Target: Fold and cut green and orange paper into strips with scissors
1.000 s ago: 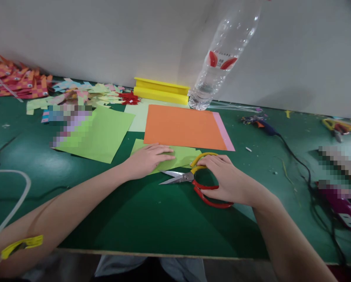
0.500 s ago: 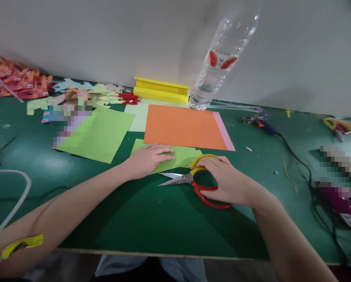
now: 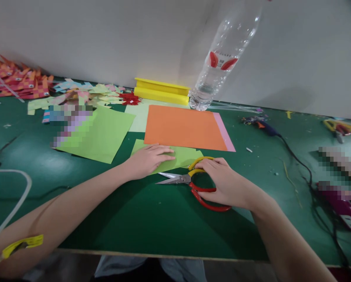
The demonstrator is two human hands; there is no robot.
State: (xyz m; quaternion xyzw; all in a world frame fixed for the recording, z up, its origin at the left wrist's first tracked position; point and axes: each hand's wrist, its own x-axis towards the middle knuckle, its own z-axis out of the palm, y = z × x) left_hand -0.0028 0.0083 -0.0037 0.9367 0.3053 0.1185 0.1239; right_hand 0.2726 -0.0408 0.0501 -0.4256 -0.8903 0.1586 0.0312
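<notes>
My left hand [image 3: 148, 159] lies flat, fingers together and stretched out, on a small light-green paper piece [image 3: 181, 155] on the green table [image 3: 152, 219]. My right hand [image 3: 225, 181] curls over the handles of a pair of scissors [image 3: 193, 182] with one yellow and one red handle. The scissors rest on the table with their blades shut, pointing left toward my left hand. Just beyond both hands lies an orange sheet [image 3: 184, 127] over a pink sheet [image 3: 224, 131].
A larger green sheet [image 3: 100, 135] lies at the left. Paper scraps [image 3: 75, 94] and woven paper pieces [image 3: 13, 82] crowd the back left. A yellow holder [image 3: 160, 91] and a clear plastic bottle [image 3: 222, 58] stand by the wall. A glue gun [image 3: 262, 124] with its cable lies right.
My right hand and the scissors have slid slightly left and toward me on the table. My left hand has stayed on the green paper.
</notes>
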